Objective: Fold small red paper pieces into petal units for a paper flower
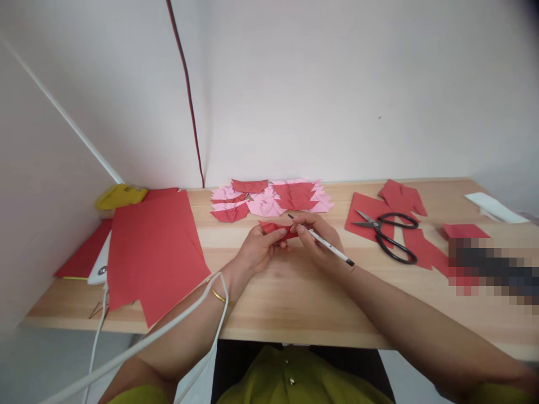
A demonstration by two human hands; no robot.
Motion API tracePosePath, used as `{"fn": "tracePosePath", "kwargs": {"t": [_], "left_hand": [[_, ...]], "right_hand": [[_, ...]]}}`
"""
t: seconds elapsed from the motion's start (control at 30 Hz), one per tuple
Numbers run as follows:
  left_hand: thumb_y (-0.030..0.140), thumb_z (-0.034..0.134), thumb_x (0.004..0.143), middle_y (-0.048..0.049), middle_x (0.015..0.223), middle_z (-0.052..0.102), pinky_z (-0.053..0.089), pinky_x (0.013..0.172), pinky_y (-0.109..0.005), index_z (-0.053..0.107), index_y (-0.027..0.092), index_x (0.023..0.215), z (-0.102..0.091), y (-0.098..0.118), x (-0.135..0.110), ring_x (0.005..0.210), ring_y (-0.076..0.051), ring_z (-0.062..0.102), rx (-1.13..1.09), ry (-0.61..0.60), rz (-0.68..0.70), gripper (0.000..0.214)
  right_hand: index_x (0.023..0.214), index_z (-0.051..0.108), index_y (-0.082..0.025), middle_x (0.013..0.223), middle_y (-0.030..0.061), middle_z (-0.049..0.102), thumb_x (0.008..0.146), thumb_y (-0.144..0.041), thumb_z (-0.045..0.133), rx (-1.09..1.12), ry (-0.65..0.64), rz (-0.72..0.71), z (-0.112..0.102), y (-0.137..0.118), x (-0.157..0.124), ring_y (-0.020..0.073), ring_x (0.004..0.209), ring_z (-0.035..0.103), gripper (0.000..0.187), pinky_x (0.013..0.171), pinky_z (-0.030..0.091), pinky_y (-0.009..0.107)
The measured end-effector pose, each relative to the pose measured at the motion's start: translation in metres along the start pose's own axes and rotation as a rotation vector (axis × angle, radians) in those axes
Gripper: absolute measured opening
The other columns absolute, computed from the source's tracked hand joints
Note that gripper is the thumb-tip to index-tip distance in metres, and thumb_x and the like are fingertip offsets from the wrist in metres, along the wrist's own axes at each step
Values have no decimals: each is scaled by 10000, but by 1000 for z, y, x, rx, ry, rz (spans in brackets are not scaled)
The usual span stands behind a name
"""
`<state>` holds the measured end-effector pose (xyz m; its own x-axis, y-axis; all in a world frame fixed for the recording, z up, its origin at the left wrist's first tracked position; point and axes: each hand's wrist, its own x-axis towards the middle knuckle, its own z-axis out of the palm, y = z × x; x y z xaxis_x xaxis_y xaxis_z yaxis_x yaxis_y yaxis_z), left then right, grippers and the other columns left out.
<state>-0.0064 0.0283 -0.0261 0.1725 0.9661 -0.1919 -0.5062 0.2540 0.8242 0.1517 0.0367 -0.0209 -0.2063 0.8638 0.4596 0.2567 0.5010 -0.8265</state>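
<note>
My left hand (260,247) pinches a small folded piece of red paper (273,227) above the middle of the table. Close beside it, my right hand (315,241) grips a white pen (326,244) with dark ends, its tip near the paper's right part. The fingers of both hands cover much of the red piece, so its full shape is hidden. Just beyond the hands lie folded and cut paper pieces, several pink (266,203) and several red (295,196), overlapping near the wall.
Black-handled scissors (379,224) lie partly on red paper (357,210) at the right. Further right are red scraps (425,247) and a white strip (494,206). Large red sheets (154,252) cover a white power strip (99,264) at left. A white cable (160,325) crosses my left forearm.
</note>
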Motion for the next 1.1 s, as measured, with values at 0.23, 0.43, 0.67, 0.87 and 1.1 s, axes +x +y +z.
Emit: {"fn": "tracePosePath", "kwargs": {"t": [0.23, 0.43, 0.67, 0.87, 1.1], "left_hand": [[217, 746, 650, 3, 589, 579, 483, 558, -281, 655, 112, 699, -3, -5, 2, 509, -86, 496, 6, 18, 16, 147], [207, 724, 658, 3, 580, 584, 460, 541, -268, 632, 120, 653, -1, -6, 2, 498, -83, 483, 32, 33, 49, 126], [190, 715, 642, 11, 539, 552, 435, 518, -240, 604, 124, 616, -2, -8, 3, 487, -85, 493, 69, 54, 70, 132], [159, 692, 643, 12, 532, 556, 417, 511, -230, 607, 124, 596, -1, -6, 3, 486, -85, 501, 104, 40, 90, 103], [184, 704, 642, 11, 537, 557, 412, 517, -236, 615, 124, 611, -1, -7, 3, 495, -90, 503, 110, 57, 85, 112]], "right_hand": [[940, 532, -231, 777, 16, 689, 888, -332, 501, 77, -90, 111, 1, -6, -3, 157, 666, 669, 118, 632, 537, 286], [1017, 520, -230, 775, 10, 699, 897, -301, 474, 133, -129, 163, 5, -2, -3, 154, 683, 683, 146, 642, 550, 281], [898, 523, -229, 725, -2, 697, 877, -300, 489, 49, -153, 154, 8, 1, -2, 155, 649, 668, 81, 606, 527, 276], [852, 528, -235, 690, -6, 691, 858, -262, 487, -1, -145, 153, 9, -2, 0, 154, 625, 658, 50, 604, 513, 277], [859, 520, -234, 694, -8, 687, 857, -256, 493, -19, -159, 138, 9, -1, 0, 150, 629, 651, 34, 606, 499, 272]]}}
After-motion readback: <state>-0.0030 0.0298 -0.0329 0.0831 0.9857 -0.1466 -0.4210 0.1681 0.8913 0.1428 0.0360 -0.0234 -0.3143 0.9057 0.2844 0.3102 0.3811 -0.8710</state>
